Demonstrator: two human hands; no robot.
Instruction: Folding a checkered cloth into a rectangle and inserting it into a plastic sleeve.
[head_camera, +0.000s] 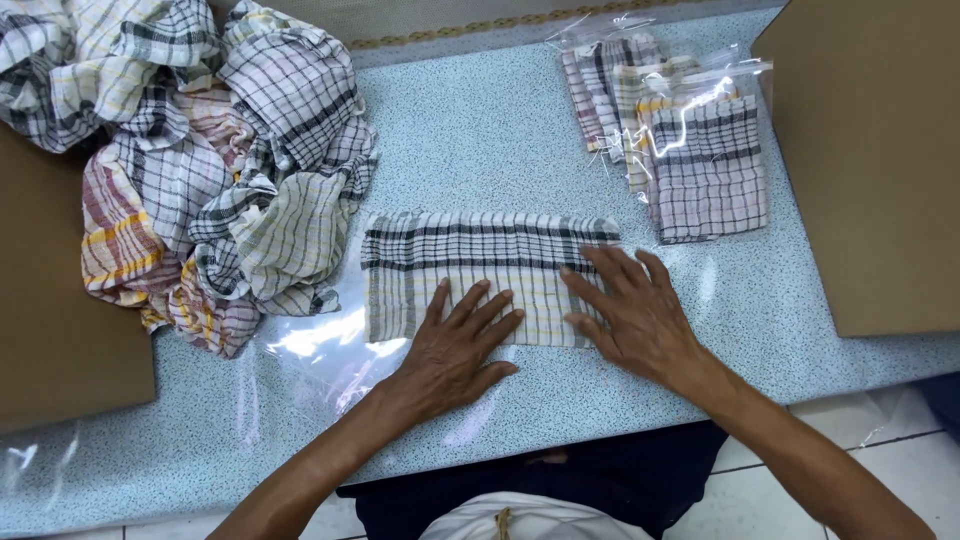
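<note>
A checked cloth (470, 262), folded into a long flat strip, lies on the speckled blue-grey table (480, 140) in front of me. My left hand (455, 345) rests flat on its lower middle edge, fingers spread. My right hand (630, 305) presses flat on the cloth's right end, fingers apart. Neither hand grips anything.
A heap of loose checked cloths (200, 160) fills the left side. Several folded cloths in clear plastic bags (690, 140) lie at the back right. An empty clear bag (330, 350) lies beside my left hand. Brown cardboard boxes stand at the right (880, 150) and left (60, 330).
</note>
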